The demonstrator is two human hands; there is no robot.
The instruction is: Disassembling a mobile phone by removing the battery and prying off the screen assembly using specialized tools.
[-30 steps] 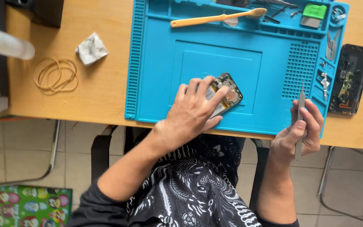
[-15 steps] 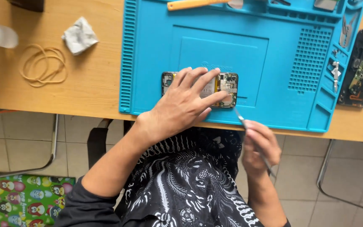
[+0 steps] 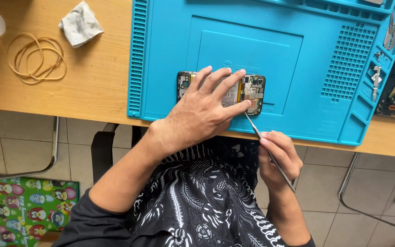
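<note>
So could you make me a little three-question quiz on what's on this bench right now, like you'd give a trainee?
1. True or false: the left hand lies flat on the opened phone.
2. What does the right hand hold? A) a thin metal tool B) a brush C) a rubber band
3. Fill in: the phone lies on a blue ____.

Key:
1. True. The hand covers most of the phone and pins it to the mat.
2. A. The thin metal tool points its tip at the phone's near edge.
3. Mat. The rubber bands and crumpled cloth lie off it, on the wooden table.
</note>
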